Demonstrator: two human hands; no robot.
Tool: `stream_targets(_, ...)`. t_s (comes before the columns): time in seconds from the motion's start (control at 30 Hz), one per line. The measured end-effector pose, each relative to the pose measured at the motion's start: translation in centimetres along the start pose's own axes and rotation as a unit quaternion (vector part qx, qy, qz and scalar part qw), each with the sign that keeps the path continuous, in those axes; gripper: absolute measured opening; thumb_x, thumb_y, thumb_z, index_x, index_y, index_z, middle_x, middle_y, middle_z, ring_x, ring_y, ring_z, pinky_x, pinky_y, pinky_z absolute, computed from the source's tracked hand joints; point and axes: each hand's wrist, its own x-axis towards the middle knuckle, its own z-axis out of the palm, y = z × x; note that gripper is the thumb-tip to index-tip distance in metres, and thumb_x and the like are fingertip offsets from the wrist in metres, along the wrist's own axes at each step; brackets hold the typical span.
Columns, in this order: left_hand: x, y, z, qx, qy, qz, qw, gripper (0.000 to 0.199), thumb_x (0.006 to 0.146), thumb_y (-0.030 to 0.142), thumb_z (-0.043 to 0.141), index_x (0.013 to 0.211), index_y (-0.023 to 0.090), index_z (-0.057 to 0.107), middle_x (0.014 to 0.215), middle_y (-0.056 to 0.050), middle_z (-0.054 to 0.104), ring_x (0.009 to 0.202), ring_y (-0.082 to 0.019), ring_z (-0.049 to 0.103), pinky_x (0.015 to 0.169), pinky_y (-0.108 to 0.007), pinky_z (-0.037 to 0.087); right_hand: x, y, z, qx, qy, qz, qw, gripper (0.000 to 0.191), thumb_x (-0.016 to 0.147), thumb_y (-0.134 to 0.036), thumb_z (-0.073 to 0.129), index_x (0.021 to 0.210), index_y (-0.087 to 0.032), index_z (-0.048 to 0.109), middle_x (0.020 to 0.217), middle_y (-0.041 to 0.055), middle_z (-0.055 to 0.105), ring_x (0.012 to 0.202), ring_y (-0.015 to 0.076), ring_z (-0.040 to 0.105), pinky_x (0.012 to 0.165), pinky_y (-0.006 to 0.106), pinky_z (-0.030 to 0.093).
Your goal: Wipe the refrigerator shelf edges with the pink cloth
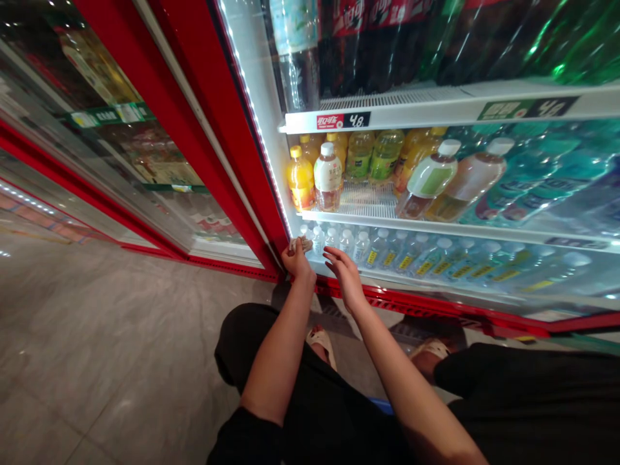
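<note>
My left hand (296, 261) is closed around a crumpled brownish cloth (301, 244) at the lower left corner of the open-fronted drinks cooler. To its right, my right hand (345, 271) has its fingers apart and holds nothing, just before the bottom row of clear bottles (362, 247). Above that row, on the middle shelf, stand an orange juice bottle (300, 181) with a yellow cap and a white-labelled bottle (328, 177) with a white cap.
The cooler's red bottom frame (402, 302) runs along the floor. A red-framed glass door (194, 116) stands to the left. Below are the person's knees and sandalled feet on the grey floor (121, 349).
</note>
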Motion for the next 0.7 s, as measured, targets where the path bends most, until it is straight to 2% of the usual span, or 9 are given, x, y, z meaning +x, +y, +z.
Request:
stream_targets(0.2, 0.5, -0.1, 0.0, 0.001, 0.026, 0.0, 1.0, 0.021, 0.087, 0.029, 0.084, 0.092, 0.015, 0.07, 0.085, -0.004, 0.076, 0.076, -0.016, 0.077, 0.074, -0.029, 0.06, -0.2, -0.1, 0.6, 0.004, -0.003, 0.005, 1.0, 0.037, 0.077, -0.051, 0.08, 0.108, -0.032, 0.082, 0.132, 0.004, 0.079, 0.132, 0.0308, 0.069, 0.117, 0.05, 0.051)
stream_targets(0.43, 1.9, 2.1, 0.7, -0.013, 0.052, 0.061, 0.997, 0.026, 0.089, 0.023, 0.084, 0.107, 0.018, 0.067, 0.105, -0.004, 0.078, 0.095, -0.015, 0.078, 0.089, -0.028, 0.061, 0.3, -0.1, 0.6, 0.011, 0.009, 0.007, 1.0, 0.039, 0.075, -0.054, 0.081, 0.106, -0.031, 0.082, 0.129, 0.0044, 0.079, 0.131, 0.0315, 0.069, 0.118, 0.051, 0.05)
stream_targets(0.6, 1.6, 0.9, 0.2, -0.002, 0.072, 0.051, 0.996, 0.017, 0.091, 0.022, 0.079, 0.1, 0.016, 0.066, 0.094, -0.005, 0.077, 0.084, -0.017, 0.079, 0.08, -0.032, 0.064, 0.3, 0.1, 1.2, 0.01, 0.003, 0.011, 1.0, 0.037, 0.074, -0.053, 0.081, 0.104, -0.031, 0.082, 0.127, 0.0045, 0.079, 0.13, 0.0319, 0.069, 0.119, 0.052, 0.05)
stream_targets(0.7, 1.7, 0.8, 0.3, 0.001, 0.06, 0.06, 0.996, 0.02, 0.09, 0.027, 0.081, 0.099, 0.015, 0.067, 0.093, -0.006, 0.078, 0.083, -0.019, 0.079, 0.078, -0.034, 0.065, 0.2, 0.1, 1.2, 0.008, 0.003, 0.012, 1.0, 0.038, 0.074, -0.053, 0.081, 0.104, -0.03, 0.082, 0.127, 0.0049, 0.079, 0.13, 0.0316, 0.068, 0.119, 0.051, 0.049)
